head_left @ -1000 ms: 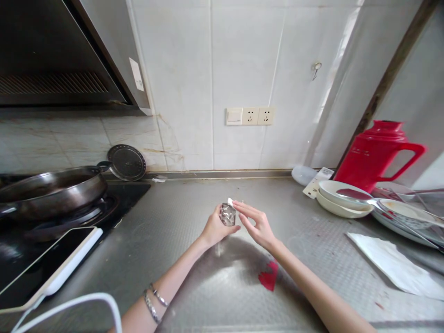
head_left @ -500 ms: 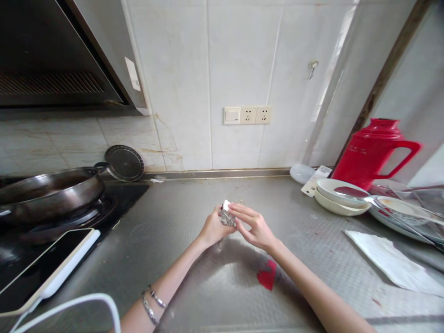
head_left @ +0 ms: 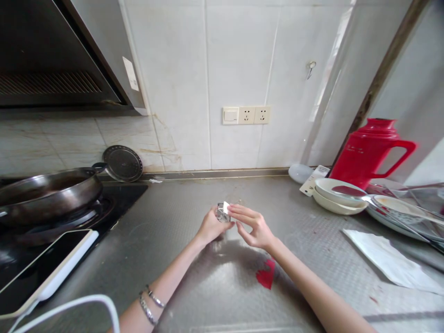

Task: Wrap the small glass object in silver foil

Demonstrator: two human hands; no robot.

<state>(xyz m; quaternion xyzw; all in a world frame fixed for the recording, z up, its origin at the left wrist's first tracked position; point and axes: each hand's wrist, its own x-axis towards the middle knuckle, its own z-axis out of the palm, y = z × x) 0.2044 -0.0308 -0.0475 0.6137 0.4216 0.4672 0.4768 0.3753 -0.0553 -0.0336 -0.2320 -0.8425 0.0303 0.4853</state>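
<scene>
Over the middle of the steel counter, my left hand (head_left: 212, 226) is wrapped around a small shiny, silvery faceted thing (head_left: 220, 213); whether it is glass or foil I cannot tell. A small white piece (head_left: 226, 208), like paper or tissue, lies against its right side. The fingertips of my right hand (head_left: 252, 225) press on this white piece from the right, fingers held together and the thumb lower and apart. My left palm hides part of the silvery thing. On the counter below my right wrist is a flat red torn-edged piece (head_left: 266, 274).
On the left are a stove with a pan (head_left: 52, 194), a phone-like device (head_left: 45, 268) and a white cable (head_left: 100, 298). On the right stand a red thermos (head_left: 366, 152), stacked bowls (head_left: 338, 203), plates with utensils (head_left: 391, 222) and a white sheet (head_left: 388, 261).
The silvery thing has turned in my left hand and shifted slightly left. My right fingers stay on the white piece. The view has moved a little.
</scene>
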